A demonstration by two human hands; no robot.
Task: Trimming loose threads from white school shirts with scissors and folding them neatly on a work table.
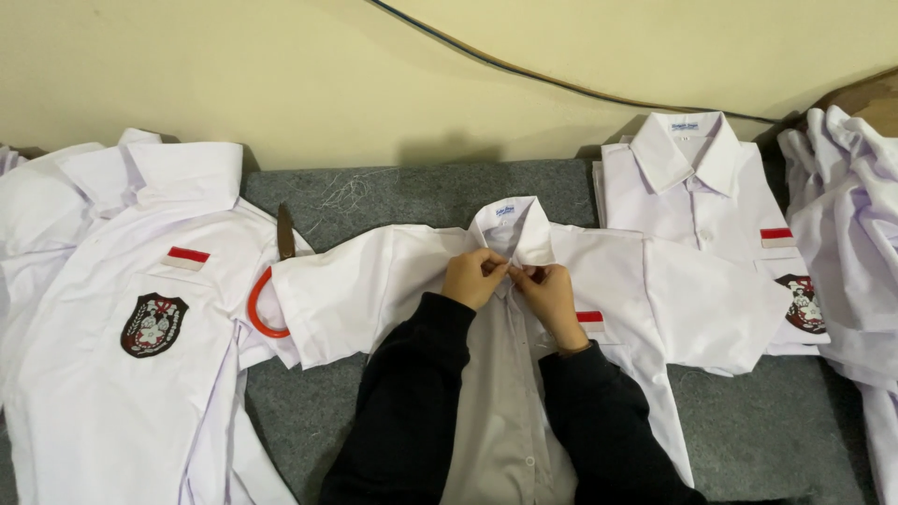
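A: Where were the hands?

B: At frame centre. The left hand (pixel 474 277) and right hand (pixel 550 292) both pinched the placket of the white short-sleeved cotton shirt (pixel 393 281) under its collar.

A: The button?

B: Hidden by fingers. Orange-handled scissors (pixel 267 304) lay half covered at left.

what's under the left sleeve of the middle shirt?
Scissors: an orange handle loop and a dark blade tip stick out from under the middle shirt, on the grey mat. The sleeve covers the rest.

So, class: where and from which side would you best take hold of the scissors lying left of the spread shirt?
Probably by the orange handle loop, coming from the near left. The loop curves out clear of the shirt sleeve, while the dark blades point away toward the wall and the rest lies hidden under cloth.
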